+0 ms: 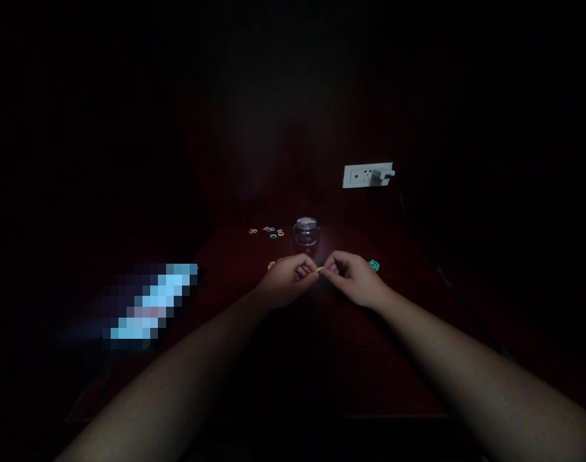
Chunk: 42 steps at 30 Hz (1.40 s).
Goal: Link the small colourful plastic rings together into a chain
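Note:
Both hands meet over the dark red table [370, 372], fingertips almost touching. A small yellow hair tie [320, 269] is pinched between the thumb and fingers of my left hand [287, 280] and those of my right hand [357, 280]. Just past my left hand lies a yellow loop [272, 265], partly covered by it. Green hair ties [374, 265] lie in a bunch beyond my right hand. Behind the hands stands a clear jar [305, 235] with its lid on. What it holds is too dim to tell.
Several small coloured loops [273, 236] are scattered left of the jar. A lit, pixelated screen [160, 301] is at the left. On the back wall a white socket [357, 176] holds a plug [383, 174]. A dark cable [447, 279] runs along the right side.

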Motion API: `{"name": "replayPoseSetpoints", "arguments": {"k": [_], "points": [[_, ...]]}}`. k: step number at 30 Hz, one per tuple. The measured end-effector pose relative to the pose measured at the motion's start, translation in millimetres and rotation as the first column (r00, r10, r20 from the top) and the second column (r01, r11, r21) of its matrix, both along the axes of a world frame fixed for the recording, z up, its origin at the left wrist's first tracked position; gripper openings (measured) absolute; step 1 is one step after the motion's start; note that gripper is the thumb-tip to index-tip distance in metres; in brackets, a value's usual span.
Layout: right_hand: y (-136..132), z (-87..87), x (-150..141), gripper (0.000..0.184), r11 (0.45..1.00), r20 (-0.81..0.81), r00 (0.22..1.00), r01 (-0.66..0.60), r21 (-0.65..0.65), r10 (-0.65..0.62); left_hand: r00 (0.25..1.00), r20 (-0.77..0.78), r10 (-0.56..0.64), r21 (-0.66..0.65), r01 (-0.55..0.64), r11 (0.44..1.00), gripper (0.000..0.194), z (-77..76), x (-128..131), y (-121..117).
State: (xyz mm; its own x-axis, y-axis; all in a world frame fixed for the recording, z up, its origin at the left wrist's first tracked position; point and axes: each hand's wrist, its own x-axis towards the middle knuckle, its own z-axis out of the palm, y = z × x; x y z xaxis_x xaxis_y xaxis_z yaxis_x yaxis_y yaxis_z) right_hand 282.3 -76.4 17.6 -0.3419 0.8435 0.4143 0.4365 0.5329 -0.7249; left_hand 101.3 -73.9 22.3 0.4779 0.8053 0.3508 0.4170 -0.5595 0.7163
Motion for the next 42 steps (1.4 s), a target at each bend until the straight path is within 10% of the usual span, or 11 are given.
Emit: {"name": "replayPoseSetpoints", "arguments": {"k": [42], "points": [[-4.9, -0.9, -3.1, 0.009, 0.985, -0.050, 0.986, -0.161, -0.060, 0.158, 0.999, -0.010, 0.047, 0.052, -0.046, 0.998, 0.015, -3.7, -0.6, 3.7]]}}
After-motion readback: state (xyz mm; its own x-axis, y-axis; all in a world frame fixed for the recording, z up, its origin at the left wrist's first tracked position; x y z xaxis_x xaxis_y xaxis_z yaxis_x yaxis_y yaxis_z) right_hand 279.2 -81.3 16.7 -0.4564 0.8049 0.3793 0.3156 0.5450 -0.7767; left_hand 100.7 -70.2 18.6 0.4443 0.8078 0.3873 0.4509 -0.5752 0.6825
